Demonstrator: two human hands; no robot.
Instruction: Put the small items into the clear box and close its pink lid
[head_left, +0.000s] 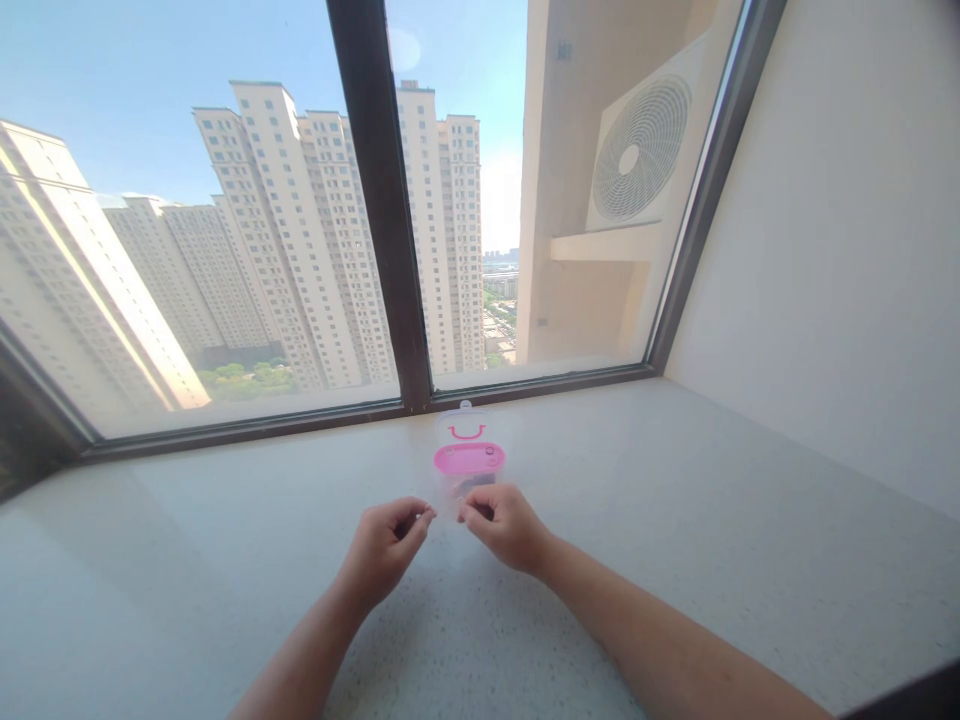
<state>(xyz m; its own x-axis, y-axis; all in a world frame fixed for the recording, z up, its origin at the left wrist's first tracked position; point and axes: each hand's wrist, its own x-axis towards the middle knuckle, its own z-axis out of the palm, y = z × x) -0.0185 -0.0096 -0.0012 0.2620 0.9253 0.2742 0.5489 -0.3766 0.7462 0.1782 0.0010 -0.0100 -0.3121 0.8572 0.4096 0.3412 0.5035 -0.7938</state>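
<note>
A small clear plastic box (450, 487) with a pink inner tray (466, 459) stands on the sill. Its see-through lid (446, 428), with a pink handle, is tipped up behind it toward the window. Small round items lie on the tray, and something dark shows through the front wall. My left hand (384, 548) is in front and to the left of the box, thumb and forefinger pinched together. My right hand (510, 525) makes a similar pinch close to the box's front and covers part of it. Whatever the fingertips hold is too small to make out.
The pale speckled sill (225, 560) spreads around both hands. Behind the box runs a dark window frame (416, 400), with tall buildings and an outdoor air-conditioner unit (637, 150) beyond the glass. A white wall (832, 250) rises on the right.
</note>
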